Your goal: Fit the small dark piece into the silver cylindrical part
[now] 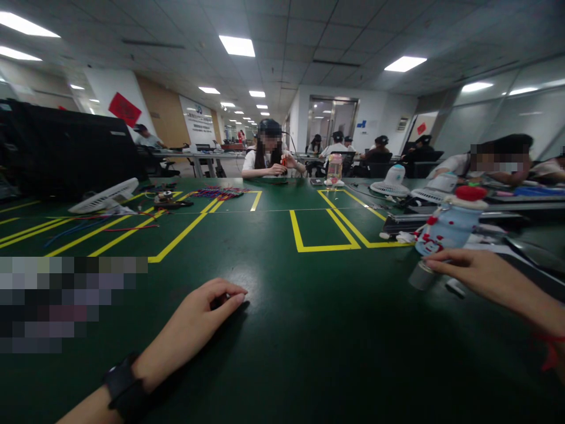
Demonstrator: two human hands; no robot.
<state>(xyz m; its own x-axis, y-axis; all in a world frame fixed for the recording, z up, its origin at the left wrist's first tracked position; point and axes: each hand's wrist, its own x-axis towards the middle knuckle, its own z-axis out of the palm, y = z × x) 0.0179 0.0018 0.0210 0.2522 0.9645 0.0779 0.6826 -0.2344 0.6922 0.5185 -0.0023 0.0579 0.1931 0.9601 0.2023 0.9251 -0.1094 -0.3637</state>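
Note:
At the lower left, my left hand [214,306] rests on the green table [282,341] with its fingers curled and the thumb against the index finger. Whether anything small sits in that pinch is hidden. On the right, my right hand [463,268] pinches a short grey cylinder [421,277] by its upper end, just above the tabletop or touching it; which of the two I cannot tell. Right behind that hand stands a light-blue bottle [454,227] with a red top and a snowman picture. A small white-and-dark item [454,288] lies under the right hand.
Yellow tape lines [329,249] mark the table. Red and blue wires [220,193], a white fan part [106,197] and small parts lie to the left. White fans [392,181] and a clear bottle [334,171] stand farther back. A co-worker [267,156] sits opposite, holding something red.

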